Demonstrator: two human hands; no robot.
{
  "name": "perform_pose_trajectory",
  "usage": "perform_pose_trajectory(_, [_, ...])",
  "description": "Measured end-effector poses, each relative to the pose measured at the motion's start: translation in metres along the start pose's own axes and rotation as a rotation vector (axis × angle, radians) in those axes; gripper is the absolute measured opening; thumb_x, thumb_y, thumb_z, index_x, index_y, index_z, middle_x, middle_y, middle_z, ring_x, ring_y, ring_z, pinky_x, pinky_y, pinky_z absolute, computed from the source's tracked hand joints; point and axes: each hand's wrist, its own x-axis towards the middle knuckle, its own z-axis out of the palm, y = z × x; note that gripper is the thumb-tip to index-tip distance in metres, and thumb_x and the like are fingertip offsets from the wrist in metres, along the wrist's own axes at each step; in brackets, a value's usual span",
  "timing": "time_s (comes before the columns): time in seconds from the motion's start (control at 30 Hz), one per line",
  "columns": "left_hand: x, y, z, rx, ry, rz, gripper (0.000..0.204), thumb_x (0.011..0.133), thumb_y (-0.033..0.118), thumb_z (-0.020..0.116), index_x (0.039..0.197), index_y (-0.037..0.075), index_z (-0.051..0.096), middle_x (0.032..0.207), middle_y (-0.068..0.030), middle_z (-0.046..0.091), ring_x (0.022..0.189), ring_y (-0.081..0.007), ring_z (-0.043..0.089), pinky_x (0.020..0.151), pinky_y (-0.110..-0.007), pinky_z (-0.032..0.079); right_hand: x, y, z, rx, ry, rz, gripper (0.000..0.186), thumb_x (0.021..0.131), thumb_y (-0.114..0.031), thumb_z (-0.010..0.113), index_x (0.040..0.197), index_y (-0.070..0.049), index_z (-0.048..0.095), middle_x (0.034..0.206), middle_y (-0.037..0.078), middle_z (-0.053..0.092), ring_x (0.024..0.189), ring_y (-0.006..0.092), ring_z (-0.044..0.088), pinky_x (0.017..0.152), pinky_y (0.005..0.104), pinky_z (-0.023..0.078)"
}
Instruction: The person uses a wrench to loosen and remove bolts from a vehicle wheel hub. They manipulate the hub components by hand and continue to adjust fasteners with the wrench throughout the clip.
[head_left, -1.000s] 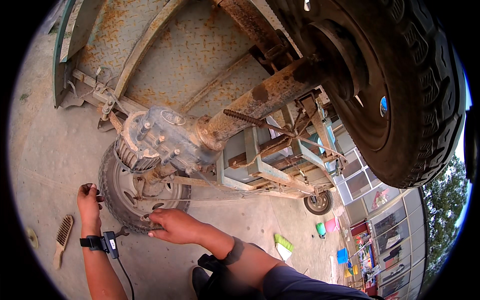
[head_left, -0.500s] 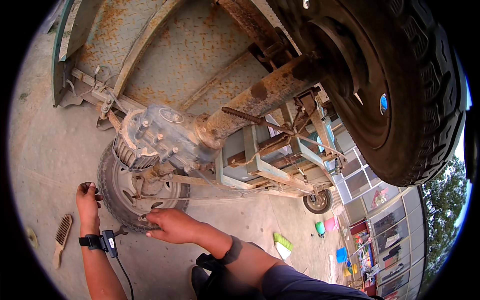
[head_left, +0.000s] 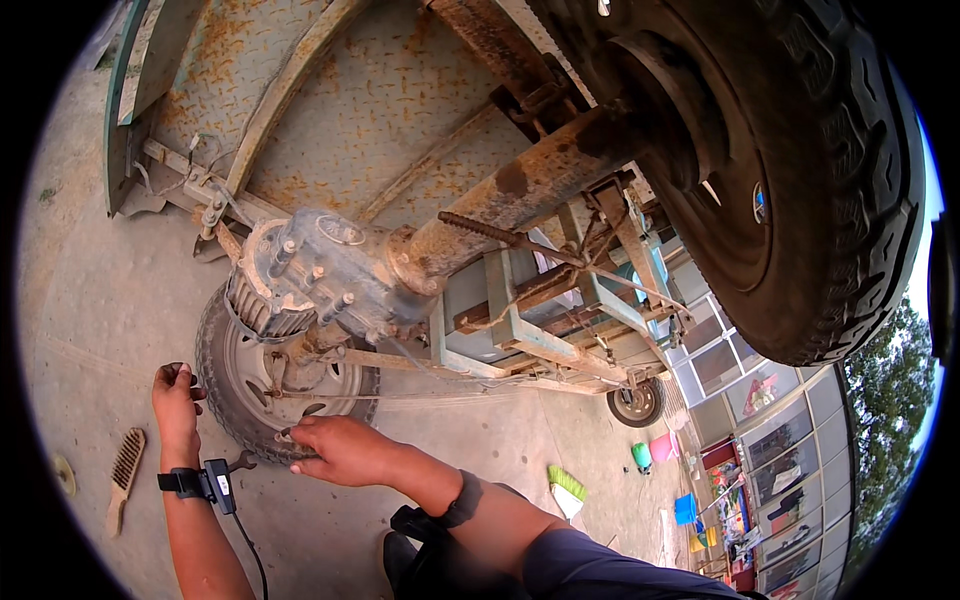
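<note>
The vehicle lies tipped on its side, its rusty underside facing the person. The left hand (head_left: 178,402) is raised at the near left, fingers curled in toward the thumb; from here I can't tell whether anything is inside them. The right hand (head_left: 345,450) reaches left in front of the lower wheel (head_left: 238,370), near its tyre's near edge. Its thumb and fingers are drawn together, perhaps around something small, but the spot is too tiny to be sure.

The lower wheel is down at the ground, just right of the left hand. Beyond both hands sits the dusty motor housing (head_left: 325,265), joined to an axle tube (head_left: 510,190) running up to the big raised wheel (head_left: 790,200) on the right. A wrench (head_left: 243,461) shows beside the left wrist, and a wooden-handled brush (head_left: 126,475) lies farther left.
</note>
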Motion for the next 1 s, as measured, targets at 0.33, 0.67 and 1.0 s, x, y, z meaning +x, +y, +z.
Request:
perform_pose_trajectory(0.33, [-0.0008, 0.0028, -0.0006, -0.001, 0.003, 0.009, 0.018, 0.101, 0.024, 0.059, 0.106, 0.007, 0.059, 0.09, -0.0017, 0.06, 0.068, -0.0097, 0.059, 0.054, -0.025, 0.041, -0.0009, -0.0048, -0.002, 0.002, -0.012, 0.018, 0.035, 0.087, -0.031, 0.072, 0.096, 0.0, 0.057, 0.098, 0.02, 0.06, 0.096, 0.0445, 0.062, 0.083, 0.0523, 0.05])
perform_pose_trajectory(0.67, [-0.0028, 0.0061, -0.0009, -0.01, 0.005, 0.012, 0.018, 0.101, 0.024, 0.058, 0.107, 0.007, 0.058, 0.091, -0.002, 0.06, 0.068, -0.0102, 0.059, 0.054, -0.025, 0.041, -0.0015, -0.0068, -0.0027, -0.011, -0.016, 0.024, 0.035, 0.087, -0.031, 0.072, 0.097, 0.0, 0.058, 0.098, 0.02, 0.061, 0.096, 0.0442, 0.062, 0.083, 0.0525, 0.05])
perform_pose_trajectory(1.0, [0.0001, 0.0044, -0.0038, -0.025, 0.004, 0.015, 0.017, 0.102, 0.024, 0.058, 0.106, 0.007, 0.058, 0.091, -0.0018, 0.06, 0.067, -0.0102, 0.059, 0.054, -0.025, 0.041, -0.0011, -0.0059, -0.0016, -0.017, -0.016, 0.02, 0.035, 0.087, -0.031, 0.072, 0.098, 0.0, 0.058, 0.099, 0.02, 0.061, 0.097, 0.0438, 0.062, 0.083, 0.0521, 0.05])
